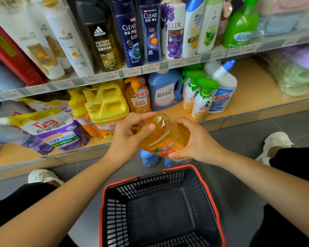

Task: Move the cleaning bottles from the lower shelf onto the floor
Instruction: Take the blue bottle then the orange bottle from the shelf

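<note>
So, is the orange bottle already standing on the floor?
No, the left hand and right hand grip the orange bottle, tipped on its side in the air above the blue bottles on the floor.
</note>
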